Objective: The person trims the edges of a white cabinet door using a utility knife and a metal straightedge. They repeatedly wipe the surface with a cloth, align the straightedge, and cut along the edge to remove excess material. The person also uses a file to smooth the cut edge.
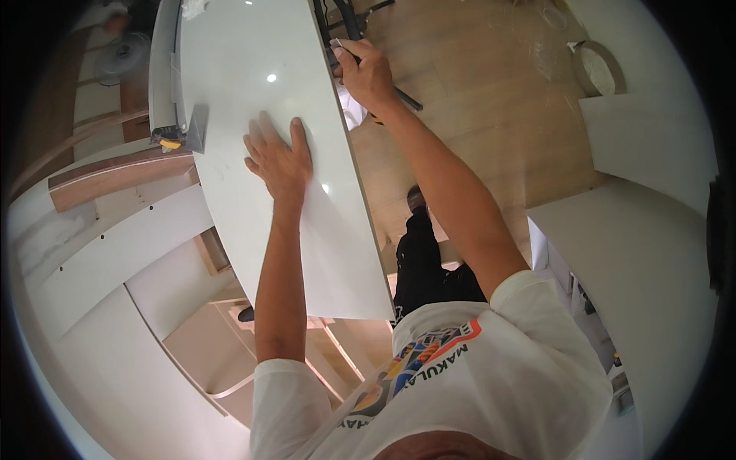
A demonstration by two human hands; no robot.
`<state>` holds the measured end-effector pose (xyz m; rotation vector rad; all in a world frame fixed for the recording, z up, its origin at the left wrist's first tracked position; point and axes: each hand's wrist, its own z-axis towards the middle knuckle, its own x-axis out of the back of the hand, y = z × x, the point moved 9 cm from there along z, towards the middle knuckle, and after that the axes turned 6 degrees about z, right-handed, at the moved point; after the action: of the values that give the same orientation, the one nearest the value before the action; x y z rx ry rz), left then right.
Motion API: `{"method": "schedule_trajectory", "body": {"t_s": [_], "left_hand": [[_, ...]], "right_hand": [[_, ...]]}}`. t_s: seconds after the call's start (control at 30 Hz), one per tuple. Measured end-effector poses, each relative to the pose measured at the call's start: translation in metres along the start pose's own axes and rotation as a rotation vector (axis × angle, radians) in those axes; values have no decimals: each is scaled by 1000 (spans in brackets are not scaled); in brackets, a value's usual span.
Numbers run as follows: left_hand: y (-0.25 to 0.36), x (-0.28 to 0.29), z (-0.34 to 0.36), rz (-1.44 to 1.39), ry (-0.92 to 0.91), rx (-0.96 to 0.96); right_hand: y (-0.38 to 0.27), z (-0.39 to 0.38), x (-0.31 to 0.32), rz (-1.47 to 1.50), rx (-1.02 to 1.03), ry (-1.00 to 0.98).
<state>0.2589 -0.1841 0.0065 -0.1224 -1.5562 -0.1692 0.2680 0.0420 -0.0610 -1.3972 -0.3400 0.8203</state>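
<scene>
A long white panel (257, 84) lies in front of the person. The left hand (282, 159) rests on it palm down, fingers spread apart. At the panel's right edge, the right hand (366, 75) is clamped on a small metallic piece (336, 46), largely hidden by the fingers. Beyond are wooden flooring (475, 69) and a coiled band (608, 60).

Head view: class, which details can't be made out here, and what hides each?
All in the head view:
Small thing: mostly covered by the right hand, so its kind is unclear.
White board: far end cut off by the picture's top edge.
Left hand: some fingertips smeared by blur.
Round thing, upper left: dim, blurred.
</scene>
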Motion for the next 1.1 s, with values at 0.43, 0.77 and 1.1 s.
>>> {"method": "schedule_trajectory", "body": {"t_s": [0.43,0.77,1.1], "left_hand": [[3,-7,-13,-23,-65,22],[8,-4,-7,17,-30,12],[13,5,0,87,172,-132]], "right_hand": [[10,108,-34,-248,139,5],[-20,91,-40,-520,412,-173],[-74,-56,-1,-431,353,-349]]}}
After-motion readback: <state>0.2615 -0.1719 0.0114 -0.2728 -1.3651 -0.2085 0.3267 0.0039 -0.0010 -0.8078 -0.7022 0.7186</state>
